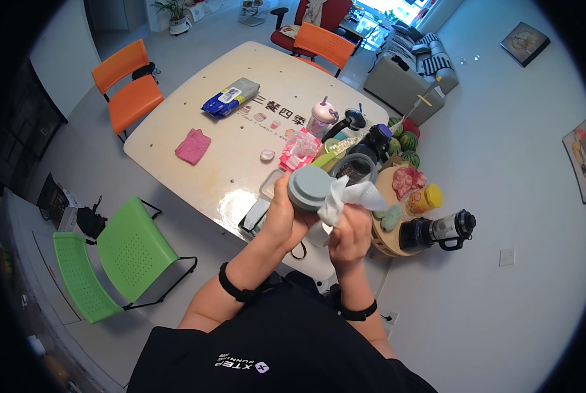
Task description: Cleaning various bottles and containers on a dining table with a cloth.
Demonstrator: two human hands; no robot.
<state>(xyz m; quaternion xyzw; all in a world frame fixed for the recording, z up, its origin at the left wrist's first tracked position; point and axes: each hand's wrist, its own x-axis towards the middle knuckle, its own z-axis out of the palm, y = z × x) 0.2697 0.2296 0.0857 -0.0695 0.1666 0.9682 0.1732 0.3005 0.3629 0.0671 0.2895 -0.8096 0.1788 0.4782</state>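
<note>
My left hand (284, 221) is wrapped round a grey-green container with a round, stepped lid (308, 187), held up over the near edge of the table. A crumpled white wipe (340, 200) is bunched in my right hand (350, 237), and it touches the right side of the lid. Below the lid, my fingers hide most of the container's body. Just beyond it on the table are a clear plastic box (271, 186) and a pink and white soft pack (299, 149). A dark pot-like vessel with a grey rim (355, 169) stands close to the wipe.
On the white table (175, 118) lie a pink cloth (193, 146) and a blue and grey wipes pack (231, 98). A pink straw cup (322, 118) stands farther back. At right, a round wooden stand (388, 245) bears a yellow-lidded jar (426, 198). Watermelons (409, 141) lie behind.
</note>
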